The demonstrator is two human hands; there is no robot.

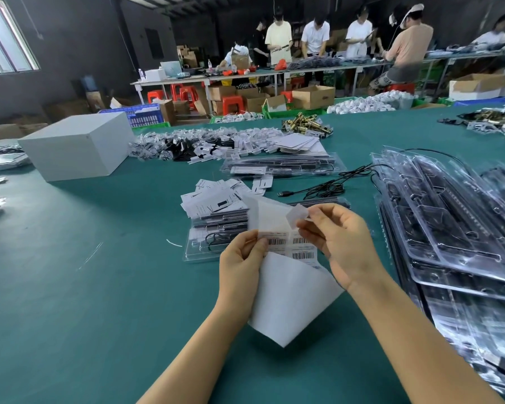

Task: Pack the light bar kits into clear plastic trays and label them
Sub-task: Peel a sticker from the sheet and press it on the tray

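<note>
Left hand, frame centre: thumb and curled fingers pinch the left edge of a label sheet, held above the green table. Right hand: thumb and forefinger pinched tight on one small label, its free end lifted off the sheet's upper part.

Sheet white, lower half folded over, blank side showing; four barcode labels visible, others hidden by fingers.

One packed clear tray just behind the hands, loose paper slips piled on it. A second packed tray farther back. Tray stack at right, count unclear. One white box upper left.
</note>
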